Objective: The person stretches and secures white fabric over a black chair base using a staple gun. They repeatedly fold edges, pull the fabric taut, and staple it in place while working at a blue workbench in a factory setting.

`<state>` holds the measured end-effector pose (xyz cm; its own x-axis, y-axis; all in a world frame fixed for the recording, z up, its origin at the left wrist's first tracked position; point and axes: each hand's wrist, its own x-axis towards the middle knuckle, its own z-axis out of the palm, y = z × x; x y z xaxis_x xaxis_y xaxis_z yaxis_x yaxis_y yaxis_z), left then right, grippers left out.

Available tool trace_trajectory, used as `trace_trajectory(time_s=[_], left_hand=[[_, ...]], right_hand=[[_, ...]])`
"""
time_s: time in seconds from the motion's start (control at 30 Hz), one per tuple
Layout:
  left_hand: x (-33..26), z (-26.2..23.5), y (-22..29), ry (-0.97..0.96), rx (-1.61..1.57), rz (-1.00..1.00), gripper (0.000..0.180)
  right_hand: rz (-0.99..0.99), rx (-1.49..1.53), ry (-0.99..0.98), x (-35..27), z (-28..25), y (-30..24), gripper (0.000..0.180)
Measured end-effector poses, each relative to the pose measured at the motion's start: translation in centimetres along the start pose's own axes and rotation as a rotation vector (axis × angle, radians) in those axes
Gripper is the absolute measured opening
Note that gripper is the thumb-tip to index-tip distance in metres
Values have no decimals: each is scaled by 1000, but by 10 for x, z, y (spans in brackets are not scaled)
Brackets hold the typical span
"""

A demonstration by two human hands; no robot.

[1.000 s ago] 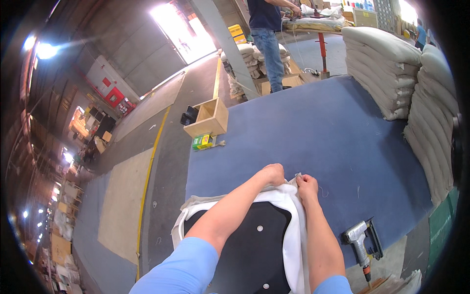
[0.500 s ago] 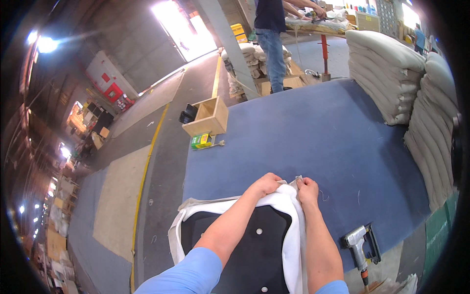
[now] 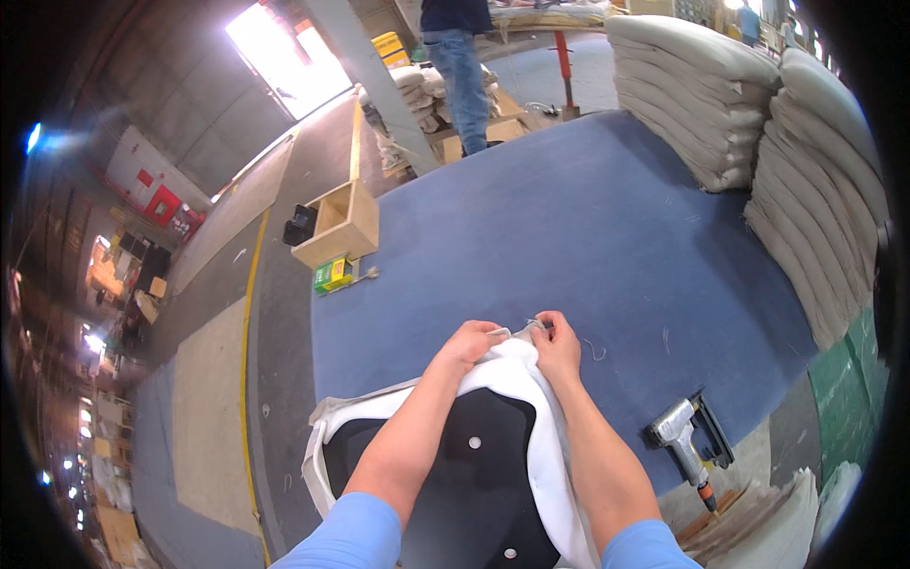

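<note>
A padded panel lies in front of me on the blue work surface (image 3: 531, 237). Its black board (image 3: 483, 474) has pale round dots and is bordered by white padding (image 3: 517, 379). Grey cover fabric (image 3: 365, 394) runs around the outer edge. At the panel's far right corner, my left hand (image 3: 474, 343) is closed, pinching the edge of the fabric. Just beside it, my right hand (image 3: 557, 341) pinches the fabric on the other side of that corner. A metallic staple gun (image 3: 675, 431) rests at the right, apart from both hands.
Tall stacks of grey cushions (image 3: 692, 100) stand at the far right. On the far left edge sit a wooden box (image 3: 353, 228), a black object (image 3: 300, 224) and a green-yellow carton (image 3: 333, 275). A person in jeans (image 3: 459, 85) stands beyond. Loose fabric (image 3: 758, 531) lies lower right.
The whole view has swung, shifting surroundings leftward and upward. Both hands stay at the same corner, still pinching the fabric; the fingers have changed position slightly.
</note>
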<state>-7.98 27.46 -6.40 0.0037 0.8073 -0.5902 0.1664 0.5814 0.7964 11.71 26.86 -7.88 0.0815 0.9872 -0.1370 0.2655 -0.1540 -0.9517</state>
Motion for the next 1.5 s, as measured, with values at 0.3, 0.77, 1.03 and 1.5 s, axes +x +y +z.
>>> trace_trajectory(time_s=[0.3, 0.77, 1.03, 1.5], left_hand=[[-3, -8, -8, 11, 4, -11, 17], [10, 10, 40, 34, 559, -90, 21], [3, 37, 6, 357, 392, 114, 21], [-5, 29, -3, 349, 250, 278, 17]], right_hand=[[-647, -252, -99, -40, -9, -49, 26], [-839, -327, -156, -100, -4, -31, 21], [-800, -349, -226, -116, -14, -35, 31], [-324, -340, -560, 47, -26, -35, 31]])
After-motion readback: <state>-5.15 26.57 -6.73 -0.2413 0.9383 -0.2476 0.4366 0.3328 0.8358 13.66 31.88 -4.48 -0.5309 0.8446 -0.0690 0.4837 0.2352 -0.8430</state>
